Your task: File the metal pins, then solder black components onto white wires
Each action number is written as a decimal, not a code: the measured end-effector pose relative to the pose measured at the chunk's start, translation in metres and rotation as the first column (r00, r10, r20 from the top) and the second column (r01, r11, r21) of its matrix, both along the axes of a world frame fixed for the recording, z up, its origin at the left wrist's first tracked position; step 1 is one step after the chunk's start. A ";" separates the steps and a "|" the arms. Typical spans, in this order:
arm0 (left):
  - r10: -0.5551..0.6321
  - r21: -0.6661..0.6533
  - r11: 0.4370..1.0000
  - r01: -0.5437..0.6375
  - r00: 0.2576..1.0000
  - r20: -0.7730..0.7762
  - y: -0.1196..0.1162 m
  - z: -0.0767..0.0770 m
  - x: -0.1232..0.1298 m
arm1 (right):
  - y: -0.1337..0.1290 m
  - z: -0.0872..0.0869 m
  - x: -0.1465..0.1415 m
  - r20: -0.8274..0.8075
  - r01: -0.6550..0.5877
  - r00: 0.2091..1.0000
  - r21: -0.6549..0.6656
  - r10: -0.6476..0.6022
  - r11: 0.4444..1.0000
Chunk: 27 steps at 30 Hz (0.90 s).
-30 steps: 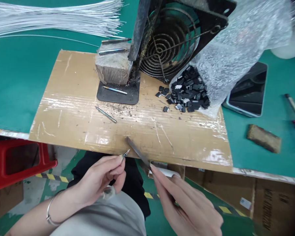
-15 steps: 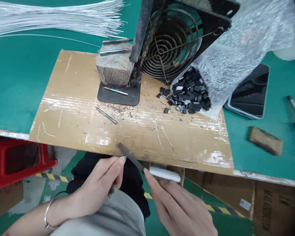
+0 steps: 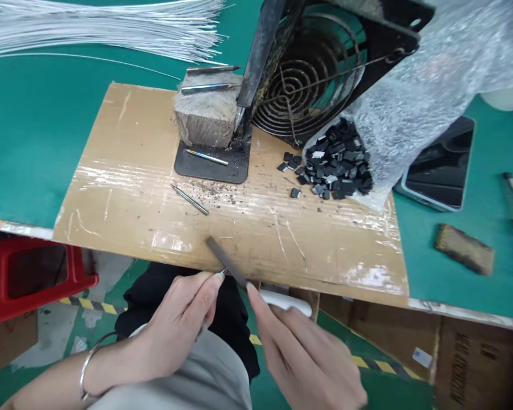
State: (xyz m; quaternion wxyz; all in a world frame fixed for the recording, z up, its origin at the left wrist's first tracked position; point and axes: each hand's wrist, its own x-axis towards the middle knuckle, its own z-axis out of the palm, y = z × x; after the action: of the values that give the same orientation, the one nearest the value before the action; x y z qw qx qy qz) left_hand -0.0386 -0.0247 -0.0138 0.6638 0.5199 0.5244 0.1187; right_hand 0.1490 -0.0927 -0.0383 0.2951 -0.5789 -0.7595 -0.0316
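My left hand (image 3: 182,322) is closed in a pinch at the cardboard's front edge, and a small metal tip (image 3: 223,271) sticks out between thumb and forefinger; the rest is hidden in the fingers. My right hand (image 3: 303,356) is wrapped round the end of a flat grey file (image 3: 223,257), whose blade points up and left and lies against the metal tip. Beyond the hands, one metal bit (image 3: 190,199) lies on the cardboard (image 3: 123,216), another (image 3: 207,157) on a black base plate (image 3: 235,168).
Behind stand a wrapped block (image 3: 207,122) bearing metal bits, a soldering iron (image 3: 260,54) and a fan (image 3: 290,94). Black pieces (image 3: 337,162) spill from a plastic bag (image 3: 419,97). At right are a phone (image 3: 440,162) and a brown sponge (image 3: 464,249); wires (image 3: 102,25) lie top left.
The file and my right hand have shifted slightly up and left. My left hand has moved a little right with the metal tip. The view has shifted slightly.
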 end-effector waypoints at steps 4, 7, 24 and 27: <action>-0.003 -0.009 1.000 0.003 1.000 -0.015 -0.001 0.000 0.001 | 0.006 0.003 -0.002 0.019 -0.026 0.999 -0.022 0.027 0.999; -0.009 -0.017 1.000 0.009 0.999 -0.048 -0.001 0.001 0.001 | -0.003 0.007 0.002 0.040 -0.036 0.998 -0.064 0.039 0.997; 0.058 -0.132 0.990 -0.045 0.994 0.093 0.005 -0.002 -0.003 | 0.007 0.001 -0.003 -0.006 -0.013 1.000 0.007 0.013 1.000; 0.082 -0.157 0.986 -0.063 0.990 0.116 0.006 -0.001 -0.002 | 0.003 0.002 -0.001 -0.001 -0.030 1.000 -0.051 0.030 0.998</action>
State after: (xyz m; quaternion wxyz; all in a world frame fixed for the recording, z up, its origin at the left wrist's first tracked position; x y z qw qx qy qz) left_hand -0.0411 -0.0188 -0.0150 0.7279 0.4396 0.5089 0.1339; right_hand 0.1483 -0.0893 -0.0359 0.2809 -0.5746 -0.7687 -0.0077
